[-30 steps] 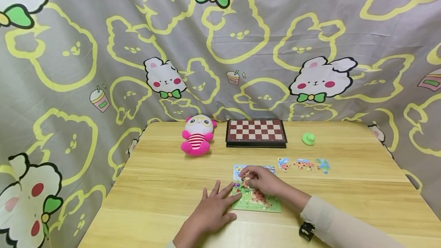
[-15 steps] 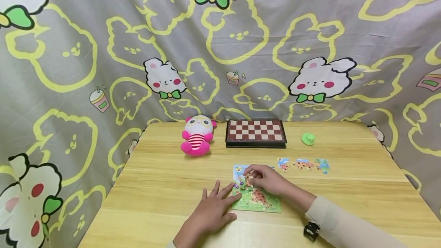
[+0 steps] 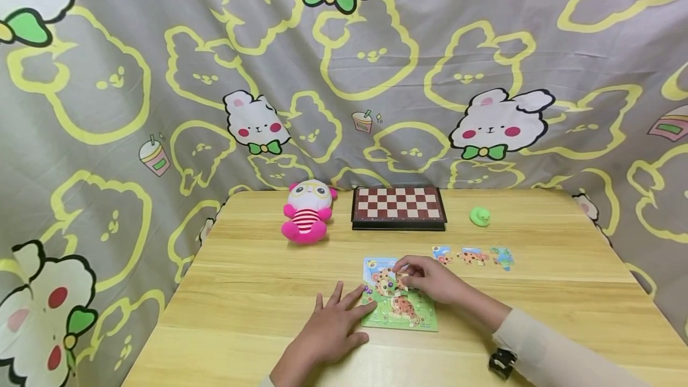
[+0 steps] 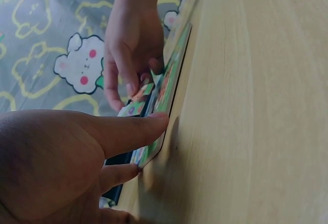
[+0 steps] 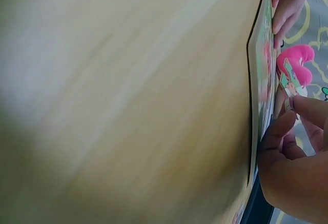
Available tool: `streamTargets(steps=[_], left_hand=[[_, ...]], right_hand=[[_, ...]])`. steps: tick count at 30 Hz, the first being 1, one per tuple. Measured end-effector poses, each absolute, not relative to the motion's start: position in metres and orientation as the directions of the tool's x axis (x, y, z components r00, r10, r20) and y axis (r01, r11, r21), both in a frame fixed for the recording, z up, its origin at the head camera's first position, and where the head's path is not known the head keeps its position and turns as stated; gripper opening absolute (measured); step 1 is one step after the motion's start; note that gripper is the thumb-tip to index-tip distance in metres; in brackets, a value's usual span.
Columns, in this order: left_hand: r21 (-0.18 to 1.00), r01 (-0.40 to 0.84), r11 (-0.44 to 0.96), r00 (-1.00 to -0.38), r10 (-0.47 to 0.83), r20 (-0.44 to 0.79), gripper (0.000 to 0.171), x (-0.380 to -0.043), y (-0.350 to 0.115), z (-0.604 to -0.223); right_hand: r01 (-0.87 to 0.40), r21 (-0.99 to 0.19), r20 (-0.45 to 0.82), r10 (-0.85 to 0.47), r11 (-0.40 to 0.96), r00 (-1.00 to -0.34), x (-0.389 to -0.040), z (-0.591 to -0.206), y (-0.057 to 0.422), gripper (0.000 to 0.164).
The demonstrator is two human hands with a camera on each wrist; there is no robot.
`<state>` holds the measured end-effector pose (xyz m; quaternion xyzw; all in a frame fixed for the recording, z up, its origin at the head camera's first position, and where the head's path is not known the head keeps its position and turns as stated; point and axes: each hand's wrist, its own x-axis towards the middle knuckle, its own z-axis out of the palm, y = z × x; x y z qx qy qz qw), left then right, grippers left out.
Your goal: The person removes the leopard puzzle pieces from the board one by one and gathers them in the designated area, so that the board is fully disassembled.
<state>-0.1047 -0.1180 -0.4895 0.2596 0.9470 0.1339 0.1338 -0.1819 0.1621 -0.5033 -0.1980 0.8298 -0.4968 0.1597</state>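
A square jigsaw puzzle board (image 3: 424, 319) with a spotted animal picture lies flat on the wooden table. My left hand (image 3: 334, 328) rests at its left edge, fingers spread and straight, the foremost ones touching the board. Over the board's upper part, my right hand (image 3: 432, 278) pinches a jigsaw piece between thumb and fingers. That jigsaw piece (image 4: 137, 104) is lifted and tilted off the board in the left wrist view; green and orange print shows on it. In the right wrist view the thumb and forefinger (image 5: 307, 108) meet at the piece's edge.
Several loose jigsaw pieces (image 3: 473, 257) lie in a row right of the board. Behind stand a pink plush panda (image 3: 307, 214), a folded chessboard (image 3: 399, 205) and a small green duck (image 3: 480, 217). A patterned curtain (image 3: 344, 76) hangs behind the table.
My right hand has shifted right across the board with the jigsaw piece, uncovering more of the picture. My left hand stays in place.
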Motion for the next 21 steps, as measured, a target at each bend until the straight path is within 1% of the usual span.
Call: streamTargets(steps=[11, 21], left_hand=[[0.318, 0.456, 0.831, -0.829, 0.527, -0.187, 0.061, -0.106, -0.119, -0.493], [0.327, 0.459, 0.826, -0.828, 0.531, -0.181, 0.062, -0.104, -0.119, -0.490]], right_hand=[[-0.185, -0.881, -0.052, -0.477, 0.436, -0.877, -0.179, -0.502, 0.187, 0.018], [-0.143, -0.893, -0.069, -0.444, 0.426, -0.893, -0.176, -0.501, 0.208, 0.022]])
